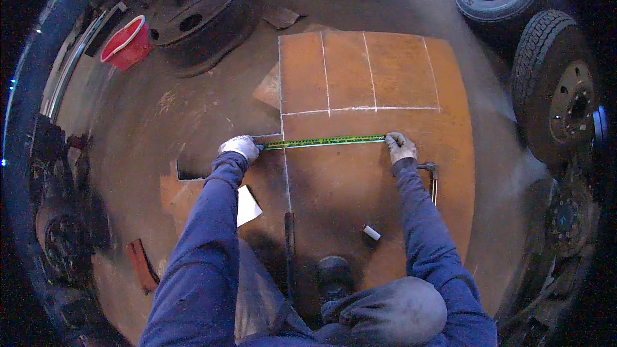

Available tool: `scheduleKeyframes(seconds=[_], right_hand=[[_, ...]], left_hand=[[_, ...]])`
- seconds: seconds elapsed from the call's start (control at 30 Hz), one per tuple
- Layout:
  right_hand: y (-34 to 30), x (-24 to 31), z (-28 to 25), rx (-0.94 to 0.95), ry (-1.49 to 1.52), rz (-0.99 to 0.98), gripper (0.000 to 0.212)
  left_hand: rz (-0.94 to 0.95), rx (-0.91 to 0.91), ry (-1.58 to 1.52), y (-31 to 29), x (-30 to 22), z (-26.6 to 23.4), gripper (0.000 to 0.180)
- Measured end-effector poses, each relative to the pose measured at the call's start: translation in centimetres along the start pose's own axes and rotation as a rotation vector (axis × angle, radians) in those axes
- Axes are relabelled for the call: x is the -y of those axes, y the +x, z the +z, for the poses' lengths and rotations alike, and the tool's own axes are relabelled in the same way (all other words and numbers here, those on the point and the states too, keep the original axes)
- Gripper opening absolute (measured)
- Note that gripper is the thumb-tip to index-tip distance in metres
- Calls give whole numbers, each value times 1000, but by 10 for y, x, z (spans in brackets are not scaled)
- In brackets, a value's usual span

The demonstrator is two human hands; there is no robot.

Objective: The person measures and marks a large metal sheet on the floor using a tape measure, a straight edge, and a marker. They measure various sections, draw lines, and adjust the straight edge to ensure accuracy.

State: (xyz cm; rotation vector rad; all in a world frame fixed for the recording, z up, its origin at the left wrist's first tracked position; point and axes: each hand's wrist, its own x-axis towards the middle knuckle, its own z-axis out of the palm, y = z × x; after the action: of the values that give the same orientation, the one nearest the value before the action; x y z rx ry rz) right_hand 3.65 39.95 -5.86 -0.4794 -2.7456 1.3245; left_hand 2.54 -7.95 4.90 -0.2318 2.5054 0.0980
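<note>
A yellow-green tape measure point(324, 142) is drawn out straight across a rusty steel sheet point(360, 183) marked with white chalk lines. My left hand point(242, 148), in a pale glove, is closed on the tape's left end, just past the sheet's left chalk line. At the other end, the gloved fingers of my right hand point(401, 147) pinch the tape near the sheet's right side. Close below the right hand lies an L-shaped metal tool point(433, 181), partly behind my sleeve. A short white cylinder point(371, 232) rests on the sheet nearer to me.
White paper point(247, 207) lies beside my left forearm, and a dark narrow bar point(289, 250) points toward me. A red bucket point(127, 44) and a wheel rim point(199, 19) stand far left. Tires point(546, 58) are at the right. A reddish block point(141, 266) lies near left.
</note>
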Motion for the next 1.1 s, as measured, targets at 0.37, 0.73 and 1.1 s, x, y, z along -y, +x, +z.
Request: scheduleKeyframes(seconds=[0.37,0.73,1.1], right_hand=[[28,-28,-12,61,-87,33,25],[2,17,-16,119,-56,60,29],[2,12,-1,65,39,44,14]], left_hand=[[15,4,15,-2,-18,-7,47],[120,73,90,20,3,3,47],[99,103,97,31,14,5,46]])
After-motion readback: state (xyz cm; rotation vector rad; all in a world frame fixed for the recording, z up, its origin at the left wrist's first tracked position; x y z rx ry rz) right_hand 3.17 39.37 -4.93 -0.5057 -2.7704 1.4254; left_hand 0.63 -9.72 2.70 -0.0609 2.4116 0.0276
